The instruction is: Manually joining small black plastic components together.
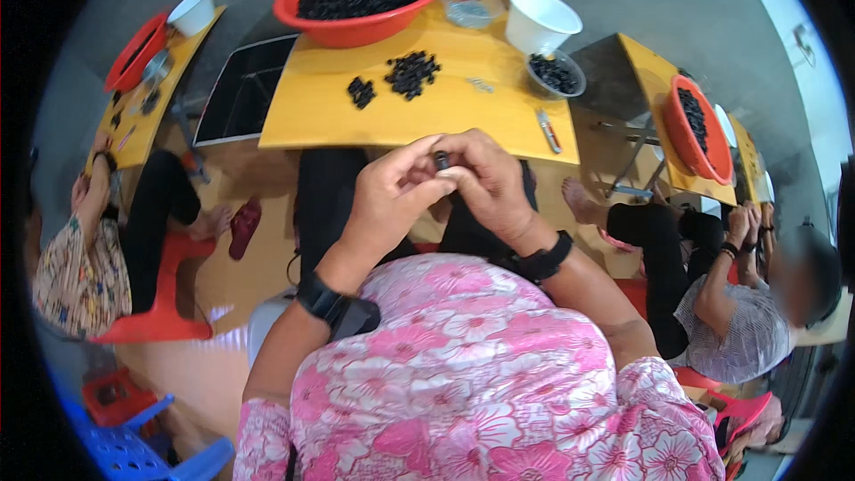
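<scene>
A small black cylindrical part point(441, 160) is pinched between my two hands, just off the table's near edge and above my lap. My left hand point(387, 196) is closed on it from the left, its thumb stretched towards the part. From the other side my right hand point(492, 185) grips it with thumb and bent fingers. The fingers cover most of the part, so its exact kind does not show. Beyond my hands, a larger pile of black parts point(412, 74) and a smaller pile point(361, 92) lie on the yellow table point(312, 120).
A red basin point(298, 25) of black parts stands at the back left. Towards the right are a white bucket point(541, 22), a clear bowl point(574, 89) of black parts and a red-handled cutter point(549, 132). People sit at neighbouring tables on both sides.
</scene>
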